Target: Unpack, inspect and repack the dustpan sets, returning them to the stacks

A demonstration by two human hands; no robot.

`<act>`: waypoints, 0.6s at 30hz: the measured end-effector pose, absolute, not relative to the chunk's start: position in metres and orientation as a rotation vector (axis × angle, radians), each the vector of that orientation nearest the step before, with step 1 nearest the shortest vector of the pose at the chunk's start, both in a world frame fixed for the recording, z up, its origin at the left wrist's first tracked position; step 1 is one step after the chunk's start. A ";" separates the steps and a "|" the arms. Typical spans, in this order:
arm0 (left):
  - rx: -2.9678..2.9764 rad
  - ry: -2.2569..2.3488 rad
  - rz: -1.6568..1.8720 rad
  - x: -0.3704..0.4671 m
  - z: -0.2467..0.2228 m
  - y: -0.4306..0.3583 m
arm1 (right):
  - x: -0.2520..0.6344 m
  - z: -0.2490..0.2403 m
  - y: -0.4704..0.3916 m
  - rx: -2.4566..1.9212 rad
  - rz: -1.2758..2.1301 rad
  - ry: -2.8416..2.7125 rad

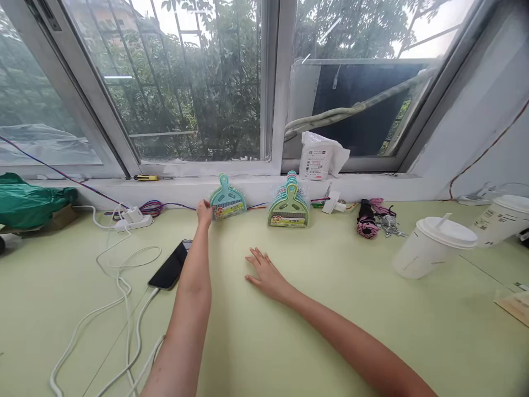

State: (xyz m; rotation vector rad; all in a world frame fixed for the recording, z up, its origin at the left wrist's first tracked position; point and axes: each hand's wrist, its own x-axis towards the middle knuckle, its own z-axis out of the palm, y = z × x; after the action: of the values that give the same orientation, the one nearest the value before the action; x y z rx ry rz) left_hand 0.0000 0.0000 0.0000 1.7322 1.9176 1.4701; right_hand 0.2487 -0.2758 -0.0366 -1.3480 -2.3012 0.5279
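Observation:
My left hand point(204, 213) grips the left edge of a blue-green mini dustpan-and-brush set point(227, 199) in clear wrap. That set stands upright with its handle up, against the wall below the window, and has a printed label across its front. To its right, a row of several similar sets point(289, 205) stands packed one behind another, a green one in front. My right hand point(266, 275) is over the table, palm down, fingers apart and holding nothing. It lies nearer to me than both groups.
On the left are a phone point(169, 266), white cables point(124, 284), a power strip point(134, 220) and a green plastic bag point(33, 201). On the right stand a lidded white cup point(433, 248) and a folded umbrella point(367, 220). A white package point(317, 160) and a screwdriver point(146, 178) rest on the sill.

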 end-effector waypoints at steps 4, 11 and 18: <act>1.553 1.686 1.417 0.006 0.011 -0.021 | 0.249 -0.041 -0.274 -1.335 0.514 -2.274; 1.117 1.309 1.142 0.015 0.022 -0.108 | 0.255 -0.040 -0.276 -1.168 0.332 -1.984; 1.011 1.012 1.088 0.054 0.007 -0.227 | 0.285 -0.013 -0.294 -1.021 -0.054 -2.021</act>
State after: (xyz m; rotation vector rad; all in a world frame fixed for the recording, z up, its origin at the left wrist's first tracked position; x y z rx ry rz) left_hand 0.0538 -0.2274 0.0074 1.0114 1.0117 1.0878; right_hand 0.2854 -0.2938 -0.0125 -1.0214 -2.0208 -0.0542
